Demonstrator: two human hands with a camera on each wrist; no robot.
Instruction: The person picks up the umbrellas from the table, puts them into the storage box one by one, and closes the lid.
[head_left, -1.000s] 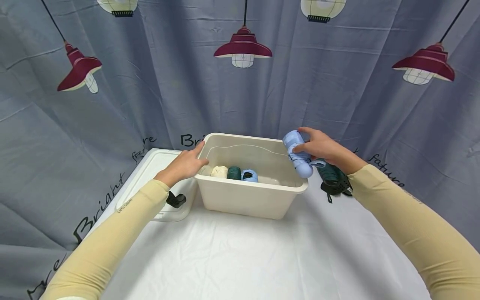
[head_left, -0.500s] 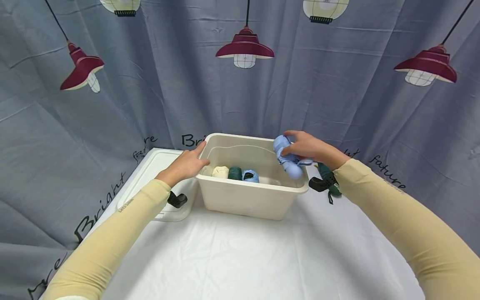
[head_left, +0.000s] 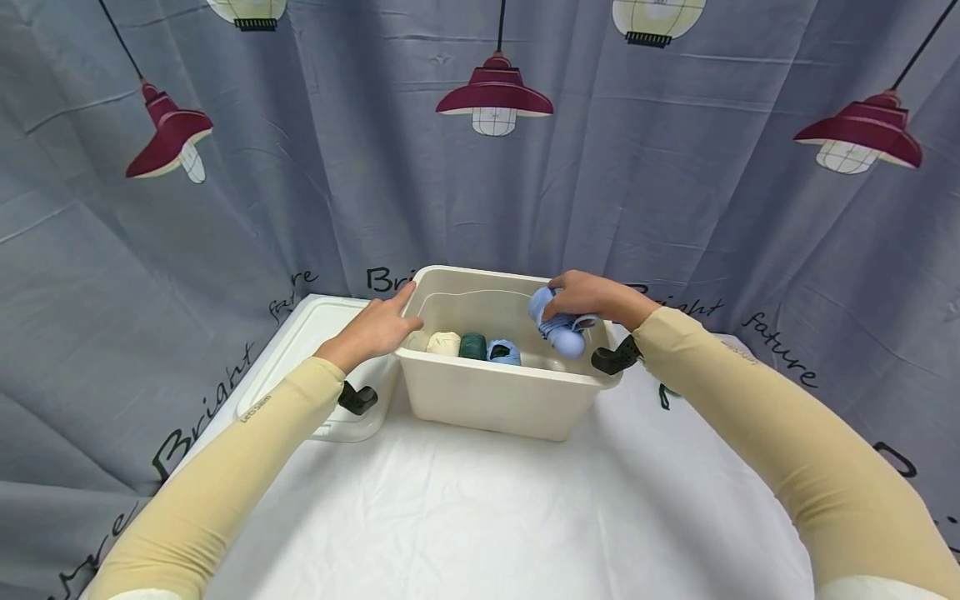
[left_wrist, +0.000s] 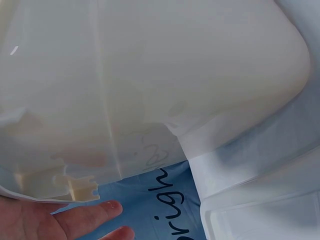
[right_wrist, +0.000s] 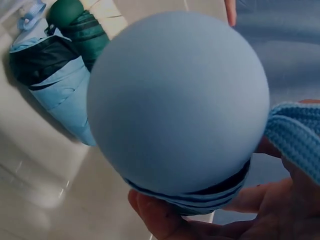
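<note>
My right hand [head_left: 596, 297] holds a light blue folded umbrella [head_left: 564, 337] inside the right end of a cream plastic storage box [head_left: 510, 373]. Its round knob handle [right_wrist: 177, 100] faces the right wrist camera, fingers curled around the folded cloth below and a woven strap looping off to one side. Lying side by side in the box are a cream folded umbrella [head_left: 443, 343], a dark green one [head_left: 472, 346] and another light blue one [head_left: 503, 352]. My left hand [head_left: 377, 333] rests at the box's left rim, index finger extended; the left wrist view shows straight fingers outside the wall.
The box's white lid [head_left: 322, 321] lies to the left, partly under my left arm. Beyond the box's right side, a dark cord loop [head_left: 664, 397] shows below my right sleeve, which covers the dark green umbrella there. A printed grey-blue curtain [head_left: 375, 183] hangs close behind.
My right hand has carried the light blue umbrella left and down from over the box's right rim into the box. The left hand keeps its place at the rim.
</note>
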